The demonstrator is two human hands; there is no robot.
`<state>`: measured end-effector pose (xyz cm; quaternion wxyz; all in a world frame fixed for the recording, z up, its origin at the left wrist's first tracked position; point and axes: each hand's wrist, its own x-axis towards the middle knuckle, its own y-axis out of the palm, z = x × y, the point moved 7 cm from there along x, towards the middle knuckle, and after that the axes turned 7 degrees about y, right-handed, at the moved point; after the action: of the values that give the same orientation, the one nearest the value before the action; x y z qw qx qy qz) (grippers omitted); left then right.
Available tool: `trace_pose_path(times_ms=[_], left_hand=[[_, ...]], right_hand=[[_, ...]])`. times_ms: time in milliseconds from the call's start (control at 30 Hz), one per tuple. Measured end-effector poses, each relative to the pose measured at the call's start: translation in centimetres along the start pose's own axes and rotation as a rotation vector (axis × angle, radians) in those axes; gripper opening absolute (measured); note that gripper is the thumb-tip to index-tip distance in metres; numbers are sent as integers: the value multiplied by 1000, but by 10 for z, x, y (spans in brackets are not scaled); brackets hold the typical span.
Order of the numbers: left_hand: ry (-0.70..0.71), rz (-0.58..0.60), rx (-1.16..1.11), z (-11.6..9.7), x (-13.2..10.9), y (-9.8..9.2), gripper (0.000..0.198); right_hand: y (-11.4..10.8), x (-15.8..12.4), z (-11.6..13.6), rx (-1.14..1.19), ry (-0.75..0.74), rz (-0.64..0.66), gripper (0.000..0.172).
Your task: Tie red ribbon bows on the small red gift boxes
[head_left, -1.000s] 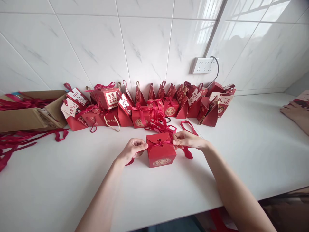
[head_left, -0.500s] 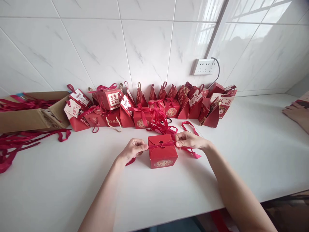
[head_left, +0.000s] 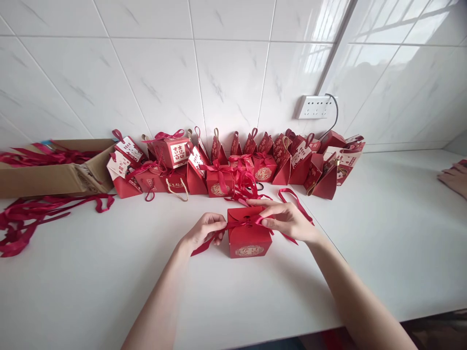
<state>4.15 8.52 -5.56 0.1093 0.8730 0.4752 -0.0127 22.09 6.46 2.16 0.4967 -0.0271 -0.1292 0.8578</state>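
A small red gift box (head_left: pixel 249 238) with a gold emblem on its front stands on the white counter (head_left: pixel 109 282) before me. A dark red ribbon (head_left: pixel 243 224) runs across its lid. My left hand (head_left: pixel 204 230) is closed, pinching the ribbon's left end beside the box. My right hand (head_left: pixel 286 219) is closed on the ribbon's right part, fingers reaching over the lid's right edge. A loose ribbon tail (head_left: pixel 200 248) trails down under my left hand.
Several red gift boxes and bags (head_left: pixel 233 163) line the tiled wall. A cardboard box (head_left: pixel 54 172) with ribbons lies at left, loose red ribbons (head_left: pixel 32 218) in front of it. A wall socket (head_left: pixel 315 107) is above. Another person's hand (head_left: pixel 454 179) rests at far right.
My right hand has moved in over the box lid, bringing the ribbon toward the centre. My left hand stayed beside the box. The view shifted slightly.
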Motion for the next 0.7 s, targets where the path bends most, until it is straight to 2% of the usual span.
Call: trace_pose_path(times_ms=[133, 300, 400, 567, 633, 700], left_hand=[[1, -7, 8, -1, 0, 1, 29], [83, -4, 51, -18, -5, 2, 27], [123, -14, 265, -33, -13, 3, 26], [209, -178, 739, -65, -30, 4, 18], [262, -211, 882, -79, -35, 10, 20], [362, -192, 972, -95, -37, 22, 21]], right_hand=[[12, 10, -9, -20, -21, -124, 29], [16, 15, -13, -148, -51, -235, 30], [16, 14, -10, -195, -68, -234, 28], [16, 14, -12, -129, -84, -243, 15], [17, 15, -14, -58, -95, -253, 11], [17, 15, -15, -6, -80, -274, 16]])
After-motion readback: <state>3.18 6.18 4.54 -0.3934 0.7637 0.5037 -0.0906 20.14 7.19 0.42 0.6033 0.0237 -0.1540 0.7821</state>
